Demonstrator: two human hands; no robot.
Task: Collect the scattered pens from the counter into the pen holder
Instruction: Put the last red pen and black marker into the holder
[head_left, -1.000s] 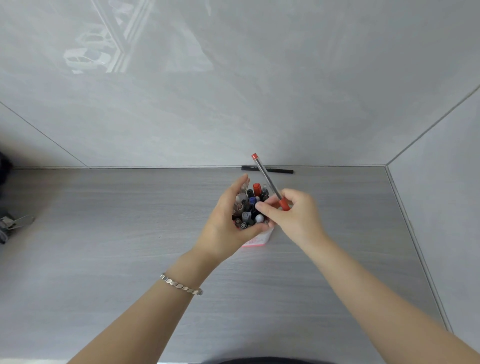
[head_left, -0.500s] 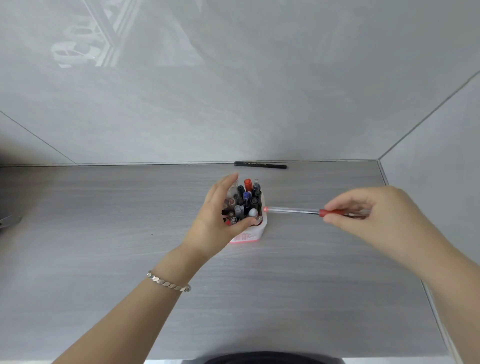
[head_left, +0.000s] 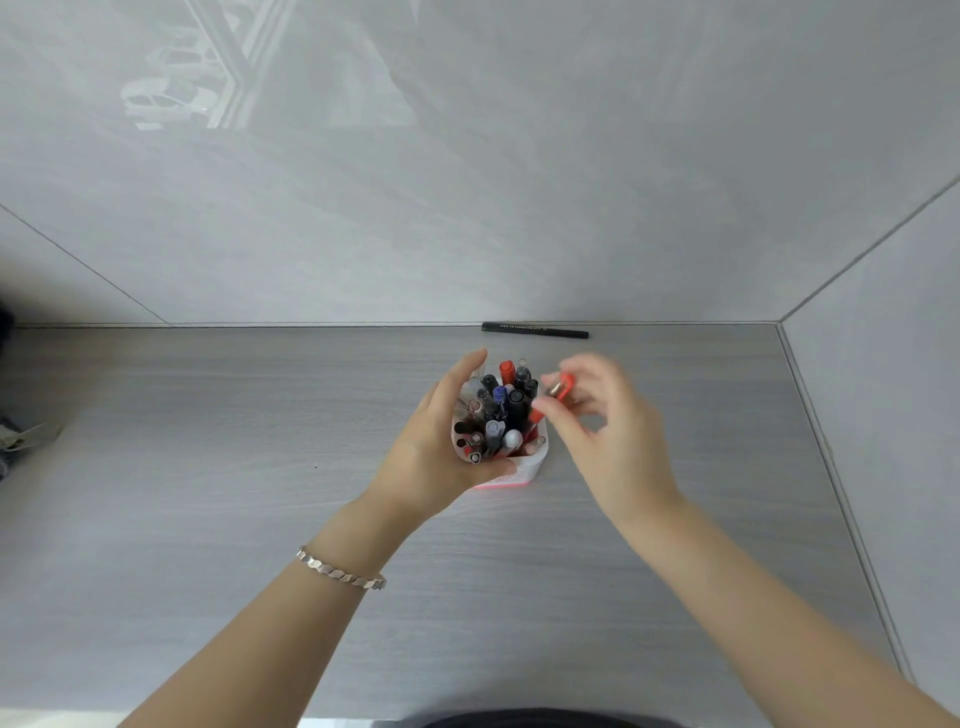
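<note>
Left hand (head_left: 441, 447) is wrapped around the pen holder (head_left: 530, 465) mid-counter; a red pen (head_left: 561, 387) is pinched by the blurred right hand (head_left: 608, 431) at the holder's right rim. One black pen (head_left: 535, 330) is left at the far wall.

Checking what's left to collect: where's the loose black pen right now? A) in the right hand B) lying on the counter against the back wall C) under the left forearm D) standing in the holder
B: the black pen lies flat on the counter along the back wall, behind the pen holder, clear of both hands.
</note>
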